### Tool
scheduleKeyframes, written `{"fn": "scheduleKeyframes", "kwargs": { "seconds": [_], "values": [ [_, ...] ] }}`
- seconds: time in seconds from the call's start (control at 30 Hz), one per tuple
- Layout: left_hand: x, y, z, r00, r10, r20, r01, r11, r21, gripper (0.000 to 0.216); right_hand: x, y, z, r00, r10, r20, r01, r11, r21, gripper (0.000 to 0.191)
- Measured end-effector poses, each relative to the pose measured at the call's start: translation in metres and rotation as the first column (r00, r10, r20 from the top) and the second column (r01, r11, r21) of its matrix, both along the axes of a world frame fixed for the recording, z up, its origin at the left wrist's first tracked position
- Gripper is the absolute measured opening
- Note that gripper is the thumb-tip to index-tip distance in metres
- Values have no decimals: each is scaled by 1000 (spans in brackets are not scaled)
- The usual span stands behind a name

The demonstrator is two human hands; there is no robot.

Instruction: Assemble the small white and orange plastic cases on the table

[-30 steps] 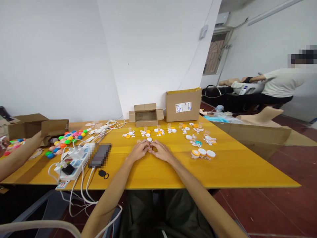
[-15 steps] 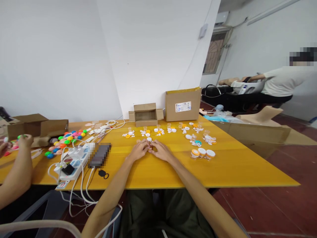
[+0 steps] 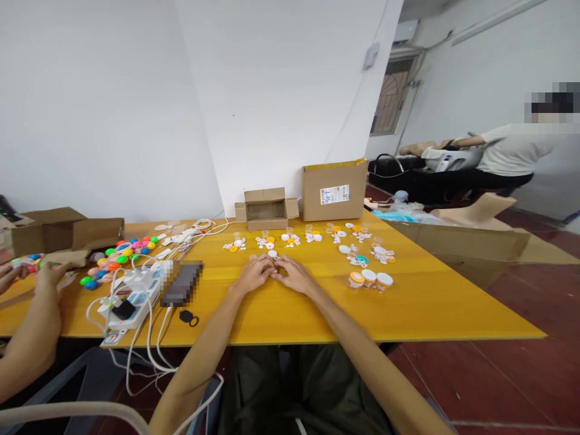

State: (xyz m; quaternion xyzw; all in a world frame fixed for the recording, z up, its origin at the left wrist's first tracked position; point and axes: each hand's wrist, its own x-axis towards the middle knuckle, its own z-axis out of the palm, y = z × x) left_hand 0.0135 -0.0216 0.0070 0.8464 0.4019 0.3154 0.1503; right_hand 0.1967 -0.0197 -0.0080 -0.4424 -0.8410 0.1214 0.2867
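Note:
My left hand [image 3: 254,273] and my right hand [image 3: 295,275] rest together on the yellow table [image 3: 421,305], fingertips meeting over something small that I cannot make out. Both hands have their fingers curled in a pinch. Just beyond them lie several small white and orange plastic parts [image 3: 290,240] in little groups. To the right stand three small capped jars [image 3: 370,279] with orange and white lids.
Two cardboard boxes [image 3: 334,190] stand at the table's far edge. A power strip [image 3: 136,293], cables and a dark device [image 3: 182,284] lie left. Colourful balls [image 3: 122,254] sit beside a co-worker's hands [image 3: 45,275]. Another person bends over at the far right.
My hands stay in place. The co-worker's arm at the left has drawn back and now the hands work near the table's left edge.

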Motion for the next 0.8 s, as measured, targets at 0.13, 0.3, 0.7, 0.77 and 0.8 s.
{"fn": "scheduleKeyframes", "kwargs": {
  "seconds": [0.13,0.3,0.7,0.77,0.8],
  "values": [
    [0,-1,0,1000,12,-1,-12,1000,2,14,-1,-2,2,1000,-20,13,20,999,-27,14],
    [-1,0,0,999,28,-19,-28,1000,-1,12,-1,-2,3,1000,-19,16,20,1000,-21,15],
    [-2,2,-3,1000,7,16,-6,999,-42,13,0,-3,3,1000,-13,4,13,1000,-10,15],
    [-2,1,-3,1000,-2,23,3,999,-46,14,1,-2,2,1000,-9,2,9,1000,-11,15],
    [-2,1,-3,1000,-6,26,7,999,-47,14,1,-2,1,1000,-8,1,8,1000,-9,15]
  ]
}}
